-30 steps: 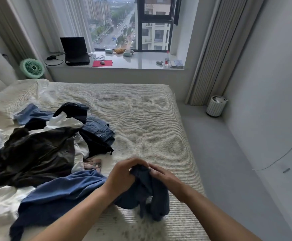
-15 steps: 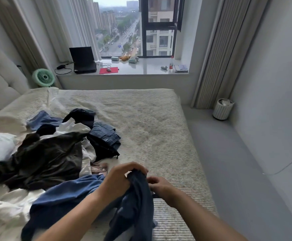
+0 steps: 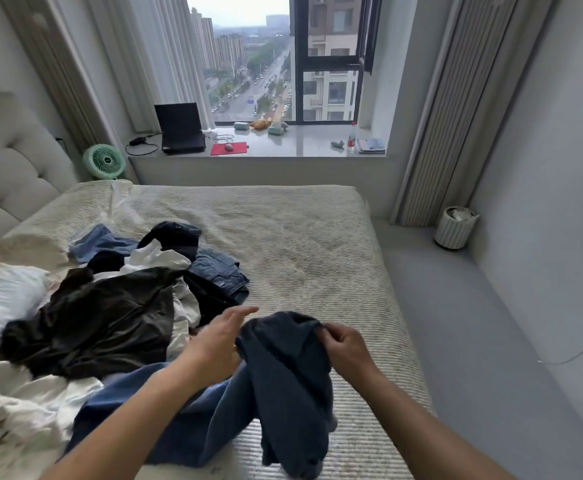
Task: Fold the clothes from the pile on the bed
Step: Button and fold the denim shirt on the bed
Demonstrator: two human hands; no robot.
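At lower centre, the right hand (image 3: 345,344) pinches the dark blue garment (image 3: 290,375) up off the bed (image 3: 300,244), seemingly to find an edge, while the left hand (image 3: 220,341), fingers straight, touches its side.

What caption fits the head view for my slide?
Right hand pinches dark blue garment above bed; left hand open beside it.

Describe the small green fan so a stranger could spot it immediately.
Start at the padded grey headboard left of the bed. Between it and the white window ledge sits the round mint-green fan. It is the only green, grilled disc; its neighbour is a black laptop.
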